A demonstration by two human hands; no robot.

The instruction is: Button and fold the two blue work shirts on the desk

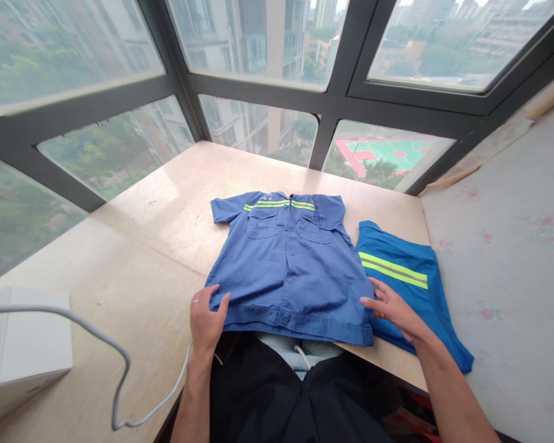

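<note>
A blue short-sleeved work shirt [263, 264] lies front side up, with its collar end away from me. It is buttoned down the middle, and a yellow-green reflective stripe crosses the chest above two flap pockets. Its left-side sleeve sticks out flat, while the right-side sleeve is bent inward over the chest. At the lower left edge of the shirt, my left hand [207, 317] rests open, thumb and fingers spread. My right hand [392, 307] is at the lower right edge, open with thumb and forefinger apart; its other fingers are partly hidden.
Right of the shirt lies a folded brighter blue garment [404, 298] with yellow-green stripes, close to the wall [503, 277]. A white box [32, 344] and a grey cable [122, 375] occupy the left of the pale ledge [143, 271]. Windows enclose the far side.
</note>
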